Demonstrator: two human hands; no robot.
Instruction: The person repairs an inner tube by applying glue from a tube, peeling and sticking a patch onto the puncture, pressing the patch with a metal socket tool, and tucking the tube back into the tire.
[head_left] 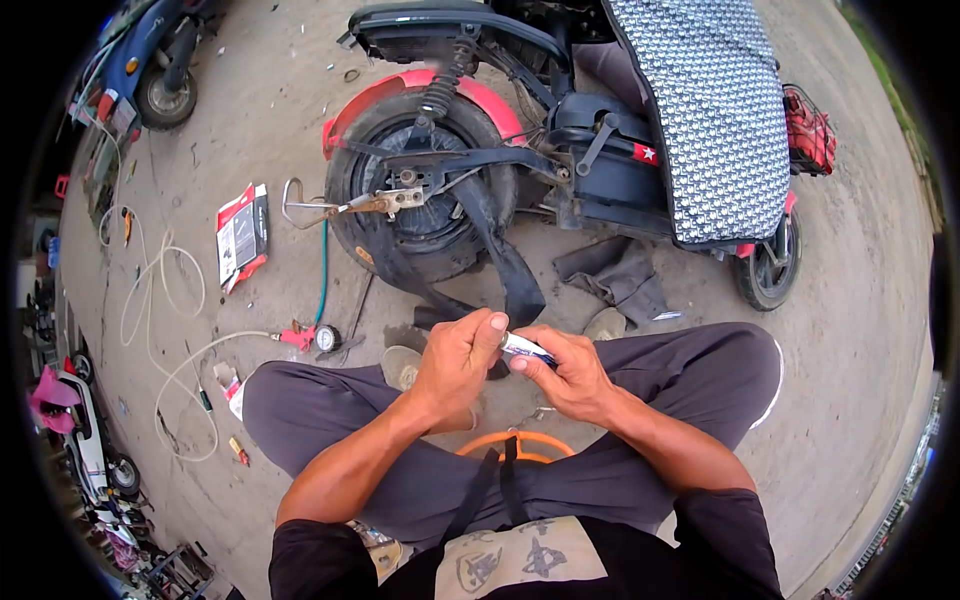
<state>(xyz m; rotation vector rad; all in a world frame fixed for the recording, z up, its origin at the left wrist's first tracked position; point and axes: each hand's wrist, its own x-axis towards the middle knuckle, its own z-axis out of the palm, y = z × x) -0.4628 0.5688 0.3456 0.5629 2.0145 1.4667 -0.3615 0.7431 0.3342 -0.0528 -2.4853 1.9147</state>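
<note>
A small white and blue tube (527, 348) is between my two hands, above my lap. My right hand (568, 372) is closed round its body, thumb along its side. My left hand (458, 358) is closed at the tube's other end, with its thumb pointing up; what its fingers pinch there is too small to tell. Just beyond my hands, a black inner tube (510, 275) hangs out of the rear wheel (425, 190) of a scooter. The wheel has a red fender (375, 97) above it.
A pressure gauge (326, 339) with a red handle and pale hose lies left of my left foot. Further off are a red and white packet (242, 238), a dark cloth (615, 280), and other scooters on the left. An orange seat (530, 443) shows between my legs.
</note>
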